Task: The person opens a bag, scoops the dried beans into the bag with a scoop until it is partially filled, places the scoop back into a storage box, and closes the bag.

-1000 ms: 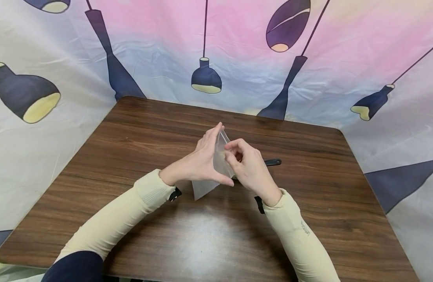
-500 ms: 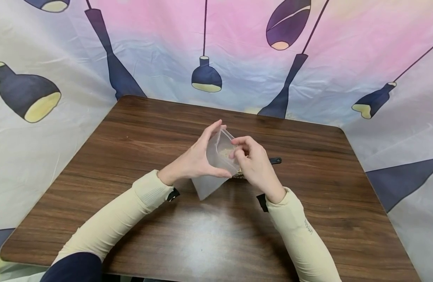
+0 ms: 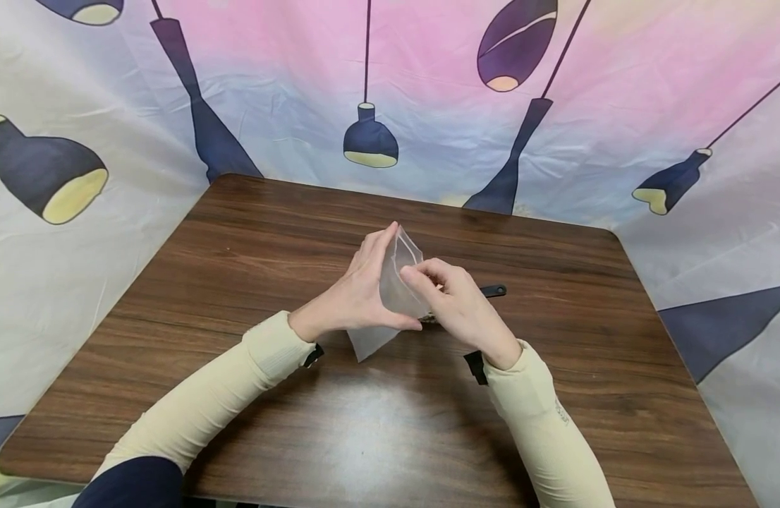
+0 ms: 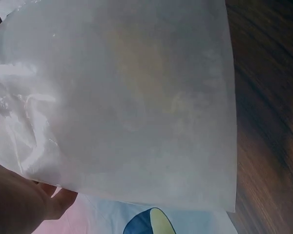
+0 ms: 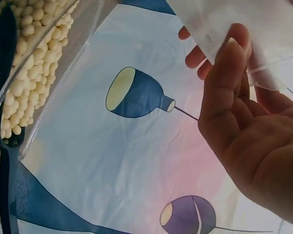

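Note:
A translucent zip bag is held above the table between both hands, its mouth toward the right. My left hand grips it with the thumb along the lower edge and the fingers at the top corner. My right hand pinches the bag's rim between thumb and index finger, as the right wrist view also shows. From the left wrist, the bag looks flat and cloudy, with a faint yellowish patch showing through. Close by stands a clear container of pale round beans, mostly hidden behind the right hand in the head view.
A black spoon lies in the container, its handle sticking out to the right. The dark wooden table spreads around the hands. Behind it hangs a cloth backdrop printed with lamps.
The bag's mouth gaped wider half a second ago, with beans visible behind it, and is narrower now. My right thumb has shifted left onto the rim; the left hand moved slightly.

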The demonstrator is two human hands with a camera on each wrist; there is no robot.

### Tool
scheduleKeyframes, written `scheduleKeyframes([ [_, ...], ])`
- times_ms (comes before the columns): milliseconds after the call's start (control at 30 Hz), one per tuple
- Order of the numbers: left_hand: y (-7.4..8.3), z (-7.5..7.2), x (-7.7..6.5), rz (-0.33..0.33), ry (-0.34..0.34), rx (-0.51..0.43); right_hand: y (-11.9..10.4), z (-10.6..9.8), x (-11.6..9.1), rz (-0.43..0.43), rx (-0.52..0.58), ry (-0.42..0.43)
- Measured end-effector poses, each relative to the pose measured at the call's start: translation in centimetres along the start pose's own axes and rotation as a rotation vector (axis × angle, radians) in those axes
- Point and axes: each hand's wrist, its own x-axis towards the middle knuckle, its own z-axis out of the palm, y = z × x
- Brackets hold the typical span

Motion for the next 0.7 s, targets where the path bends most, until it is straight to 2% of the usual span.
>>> scheduleKeyframes([
  [133, 0.0, 0.3, -0.1, -0.003, 0.019, 0.003, -0.2, 0.2, -0.1, -0.017, -0.023, -0.004],
  [300, 0.3, 0.6, -0.1, -0.020, 0.031, -0.011, -0.4, 0.9, -0.1, -0.039, -0.047, 0.051],
  [500, 0.1, 0.6, -0.1, 0.002, 0.057, -0.012, -0.3, 1.6, 0.0, -0.069, -0.084, 0.106],
  [700, -0.4, 0.7, 0.0, 0.021, 0.095, -0.058, -0.3, 1.9, 0.0, -0.120, -0.064, 0.163],
])
